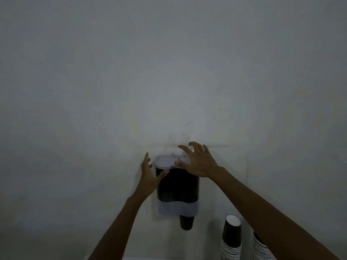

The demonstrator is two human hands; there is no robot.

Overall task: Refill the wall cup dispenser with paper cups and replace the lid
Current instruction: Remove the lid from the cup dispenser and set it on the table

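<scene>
A dim, pale wall (169, 72) fills nearly the whole view, rising behind and far above both hands. Mounted on it, directly between the hands, is a dark cup dispenser (177, 188) with a lighter grey band around its bottom. Two bare forearms reach up to it from the lower edge of the view.

Below and to the outer side of the right forearm stand two stacks of paper cups (231, 239), dark with pale striped rims; the farther stack is partly hidden by the arm.

The right hand (199, 162) hovers over the dispenser's top with its fingers spread wide and curved, thumb at the front edge of the pale grey lid (165, 161), which sits on top of the dispenser. Whether the fingertips touch the lid cannot be told in the low light.

The left hand (149, 175) lies flat along the dispenser's left side, fingers pointing up, its thumb resting against the dark body just under the lid.

Well below both hands, a single dark cup (186, 222) pokes out of the dispenser's underside.
</scene>
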